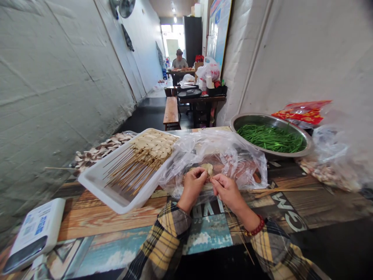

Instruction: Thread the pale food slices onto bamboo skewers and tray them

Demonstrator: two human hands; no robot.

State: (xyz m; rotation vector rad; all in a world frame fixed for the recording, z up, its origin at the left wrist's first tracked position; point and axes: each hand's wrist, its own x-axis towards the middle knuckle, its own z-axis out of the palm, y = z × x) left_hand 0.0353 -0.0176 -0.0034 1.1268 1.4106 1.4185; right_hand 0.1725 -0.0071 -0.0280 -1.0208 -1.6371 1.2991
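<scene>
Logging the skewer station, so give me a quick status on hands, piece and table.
Left hand pinches a pale food piece; right hand grips a bamboo skewer. Both over the clear plastic bag. White tray of finished skewers sits left, apart.

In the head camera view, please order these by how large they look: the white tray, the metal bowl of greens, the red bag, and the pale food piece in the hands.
1. White tray and metal bowl: look alike; the tray is nearer, so unsure.
2. Red bag.
3. Pale food piece, smallest.
</scene>
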